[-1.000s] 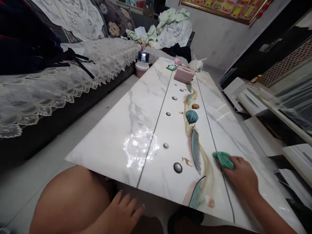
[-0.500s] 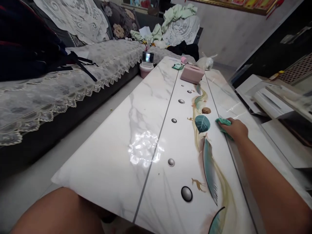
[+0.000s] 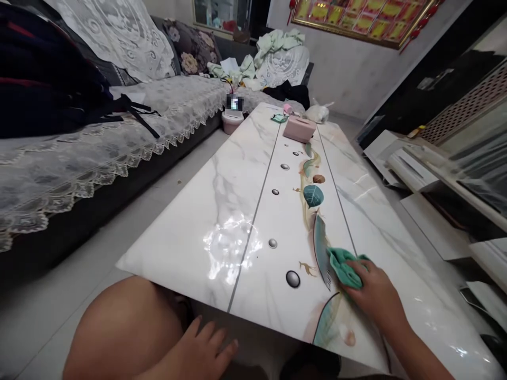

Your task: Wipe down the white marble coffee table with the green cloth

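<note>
Right hand (image 3: pixel 372 295): gripping a crumpled green fabric cloth (image 3: pixel 344 268)
Cloth: on the glossy white marble-patterned tabletop (image 3: pixel 190 232), beside the long printed teal feather (image 3: pixel 320 240)
Left hand (image 3: pixel 200 351): fingers loosely spread near the bare bent knee (image 3: pixel 122 322); contact hard to tell

The green cloth (image 3: pixel 342 268) is soft and crumpled, with many uneven folds. It lies bunched on the glossy white counter (image 3: pixel 190 248), near the closest end, at the right edge of one printed feather (image 3: pixel 320 237).
</note>
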A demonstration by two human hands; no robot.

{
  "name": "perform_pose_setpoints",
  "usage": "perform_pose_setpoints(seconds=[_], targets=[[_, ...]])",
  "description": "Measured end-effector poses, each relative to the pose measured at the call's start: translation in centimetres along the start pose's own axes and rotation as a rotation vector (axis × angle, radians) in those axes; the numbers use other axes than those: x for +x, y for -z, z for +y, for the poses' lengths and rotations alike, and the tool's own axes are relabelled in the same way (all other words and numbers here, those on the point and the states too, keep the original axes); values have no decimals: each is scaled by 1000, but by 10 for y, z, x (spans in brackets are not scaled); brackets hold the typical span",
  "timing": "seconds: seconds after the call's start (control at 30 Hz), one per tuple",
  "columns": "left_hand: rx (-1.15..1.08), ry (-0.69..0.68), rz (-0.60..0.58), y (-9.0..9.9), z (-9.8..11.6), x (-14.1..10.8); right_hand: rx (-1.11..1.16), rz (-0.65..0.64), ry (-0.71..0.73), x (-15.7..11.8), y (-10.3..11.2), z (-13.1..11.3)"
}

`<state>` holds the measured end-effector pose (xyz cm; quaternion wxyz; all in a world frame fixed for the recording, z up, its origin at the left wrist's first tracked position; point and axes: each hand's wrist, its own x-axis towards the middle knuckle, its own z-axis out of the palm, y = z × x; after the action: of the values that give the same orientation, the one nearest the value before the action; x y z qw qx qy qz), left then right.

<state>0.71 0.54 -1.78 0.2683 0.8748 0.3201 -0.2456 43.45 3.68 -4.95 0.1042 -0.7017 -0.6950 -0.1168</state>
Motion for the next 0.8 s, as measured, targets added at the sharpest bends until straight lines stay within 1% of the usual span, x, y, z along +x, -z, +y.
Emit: perform_pose_setpoints(seconds=[0.07, 0.17, 0.23, 0.33, 0.4, 0.47, 0.6, 0.7, 0.8], targets=[[-23, -27, -32, 5, 2, -5, -14, 48, -1, -36, 6, -10], [-35, -67, 30, -2, 1, -6, -72, 112, 12, -69, 14, -30], [-46, -85, 73, -11, 0, -4, -82, 151, 67, -79, 18, -47], [-43, -80, 127, -20, -1, -1, -17, 200, 198, -81, 22, -75], [-22, -62, 140, -23, -1, -1, 41, 207, 263, -74, 25, -94], [-15, -50, 150, -26, -1, 0, 92, 188, 313, -61, 26, -113], [-84, -42, 205, -39, 0, 7, 126, 113, 373, -22, 20, -145], [-109, -32, 185, -43, -1, 10, 111, 59, 361, 17, 7, -152], [-65, -22, 186, -39, -4, 7, 64, 11, 262, 65, -7, -142]])
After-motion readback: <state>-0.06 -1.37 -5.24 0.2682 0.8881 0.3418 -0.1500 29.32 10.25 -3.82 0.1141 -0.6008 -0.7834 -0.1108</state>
